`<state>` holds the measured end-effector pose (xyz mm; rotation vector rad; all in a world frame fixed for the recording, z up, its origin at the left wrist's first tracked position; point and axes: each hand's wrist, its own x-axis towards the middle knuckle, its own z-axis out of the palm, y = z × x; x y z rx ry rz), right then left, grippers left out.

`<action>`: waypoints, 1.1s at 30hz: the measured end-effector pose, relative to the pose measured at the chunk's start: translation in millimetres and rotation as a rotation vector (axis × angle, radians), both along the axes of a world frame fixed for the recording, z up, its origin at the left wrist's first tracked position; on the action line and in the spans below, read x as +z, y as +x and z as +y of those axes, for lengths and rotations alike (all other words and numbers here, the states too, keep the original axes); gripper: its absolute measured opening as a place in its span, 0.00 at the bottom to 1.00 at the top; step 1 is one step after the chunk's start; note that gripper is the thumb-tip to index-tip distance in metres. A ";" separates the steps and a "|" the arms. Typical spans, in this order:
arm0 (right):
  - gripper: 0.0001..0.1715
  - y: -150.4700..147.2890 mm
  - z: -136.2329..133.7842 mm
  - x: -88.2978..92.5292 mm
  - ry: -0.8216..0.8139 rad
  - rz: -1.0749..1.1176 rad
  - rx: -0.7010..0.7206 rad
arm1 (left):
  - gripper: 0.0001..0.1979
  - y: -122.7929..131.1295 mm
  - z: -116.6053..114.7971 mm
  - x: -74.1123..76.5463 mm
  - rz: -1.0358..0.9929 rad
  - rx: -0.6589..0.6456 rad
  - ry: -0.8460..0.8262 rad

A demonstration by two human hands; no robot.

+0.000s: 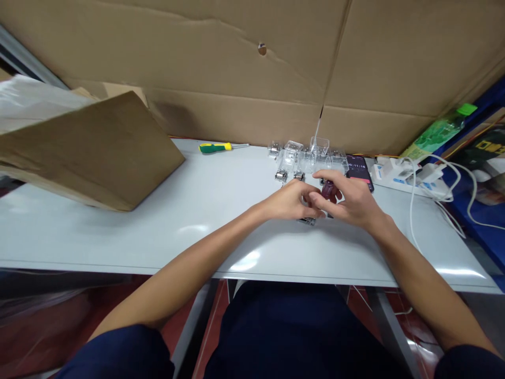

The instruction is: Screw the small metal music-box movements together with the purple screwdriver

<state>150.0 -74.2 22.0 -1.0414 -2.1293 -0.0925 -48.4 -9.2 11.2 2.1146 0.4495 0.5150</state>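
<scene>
Over the white table, my left hand [290, 201] is closed, its fingertips on a small silver metal part [306, 221] that shows beneath them. My right hand [351, 200] grips a dark red, see-through tool handle [328, 191], which looks like a short screwdriver; its working end is mostly hidden. Both hands nearly touch. Behind them stand several clear plastic cases [292, 158]. Small metal parts lie in front of the cases, one metal part [281, 176] just beyond my left hand.
A green and yellow screwdriver [216, 148] lies at the back. On the left rests a large cardboard box [94, 152]. To the right are a phone [360, 171] showing a timer, a white power strip [410, 179] with cables, and a green bottle [442, 131]. Cardboard [221, 63] walls the back.
</scene>
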 end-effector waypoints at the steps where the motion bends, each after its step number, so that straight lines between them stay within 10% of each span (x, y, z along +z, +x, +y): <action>1: 0.18 0.1 -0.3 0.2 -0.003 -0.005 -0.008 | 0.06 -0.6 0.4 -0.1 -0.006 -0.032 -0.016; 33: 0.21 -1.3 -5.0 5.6 0.007 0.061 -0.023 | 0.06 1.0 -4.0 3.4 -0.059 0.107 0.094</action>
